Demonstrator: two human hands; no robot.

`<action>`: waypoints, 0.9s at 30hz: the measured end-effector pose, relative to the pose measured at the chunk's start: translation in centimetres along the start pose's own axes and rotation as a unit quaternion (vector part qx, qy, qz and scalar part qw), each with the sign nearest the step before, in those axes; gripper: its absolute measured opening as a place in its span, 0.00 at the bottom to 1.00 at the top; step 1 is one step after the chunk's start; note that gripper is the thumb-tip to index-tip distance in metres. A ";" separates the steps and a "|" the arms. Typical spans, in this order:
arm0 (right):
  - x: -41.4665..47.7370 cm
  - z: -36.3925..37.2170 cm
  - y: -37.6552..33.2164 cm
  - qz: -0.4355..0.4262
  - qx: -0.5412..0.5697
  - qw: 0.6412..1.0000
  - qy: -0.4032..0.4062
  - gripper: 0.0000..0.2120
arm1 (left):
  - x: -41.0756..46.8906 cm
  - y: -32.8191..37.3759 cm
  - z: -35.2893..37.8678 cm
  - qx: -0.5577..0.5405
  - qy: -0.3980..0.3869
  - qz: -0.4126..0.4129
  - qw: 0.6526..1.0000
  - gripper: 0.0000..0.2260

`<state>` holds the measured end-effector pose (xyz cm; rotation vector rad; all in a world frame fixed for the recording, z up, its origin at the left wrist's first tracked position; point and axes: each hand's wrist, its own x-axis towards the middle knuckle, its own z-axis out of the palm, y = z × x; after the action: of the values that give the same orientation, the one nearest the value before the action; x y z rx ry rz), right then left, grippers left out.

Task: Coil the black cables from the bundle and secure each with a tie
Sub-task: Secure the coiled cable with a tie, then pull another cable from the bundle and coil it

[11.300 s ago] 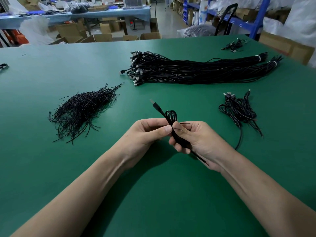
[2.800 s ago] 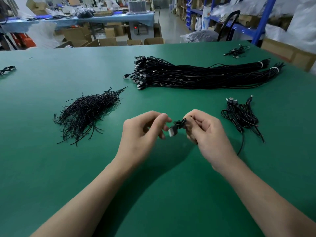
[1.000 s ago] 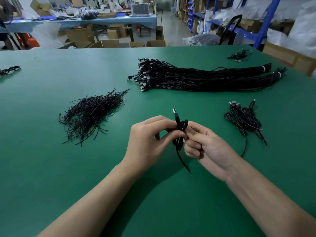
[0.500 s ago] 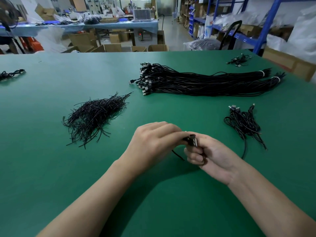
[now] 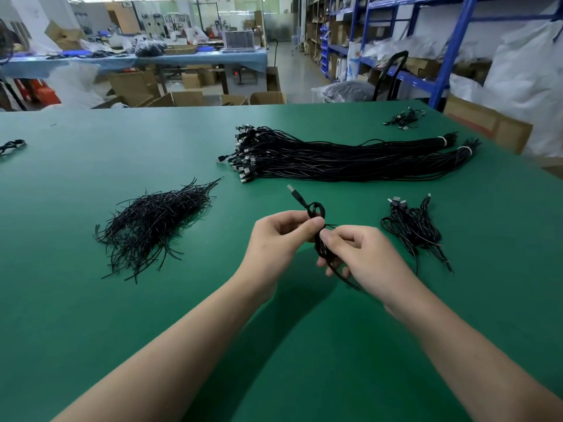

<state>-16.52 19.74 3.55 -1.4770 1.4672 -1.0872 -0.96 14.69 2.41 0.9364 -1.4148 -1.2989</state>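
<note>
Both pinching: left hand (image 5: 278,239) and right hand (image 5: 364,254) curl tight on the thin black coiled USB cable (image 5: 320,248), held mid-coil between them. The thin black wire tie (image 5: 331,225) has its ends poking out just above the right fingertips. Best to keep the left pinch firm and twist the ends snug. Half a second ago the silver-tipped plug (image 5: 293,190) was tucked at the grip; now it points up, away.

Bare green bench (image 5: 91,345) lies open along the near side and far left. A pile of twist ties (image 5: 152,223) sits left, a long cable bundle (image 5: 335,159) spans the far middle, and a heap of coiled cables (image 5: 414,229) lies right. Bare lanes of bench separate them around the centre.
</note>
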 end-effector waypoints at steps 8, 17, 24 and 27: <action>1.6 -4.9 0.1 0.040 -0.036 0.997 0.062 0.15 | 3.4 -1.8 2.1 -0.016 -0.106 -0.077 0.991 0.09; 7.2 -14.0 2.8 0.150 -0.329 0.915 0.180 0.21 | 9.2 -3.7 0.2 0.082 0.023 -0.029 0.996 0.03; 7.4 -13.3 3.8 0.134 -0.566 0.789 0.198 0.27 | 13.6 -5.0 -4.5 0.304 0.138 -0.007 0.943 0.05; 7.3 -13.2 2.9 0.126 -0.622 0.751 0.184 0.28 | 15.5 -5.1 -6.9 0.369 0.185 -0.009 0.911 0.10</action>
<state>-30.17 12.89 5.65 -1.7906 2.8754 -0.0700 1.60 -2.54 -0.49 1.5980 -1.6013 -0.5164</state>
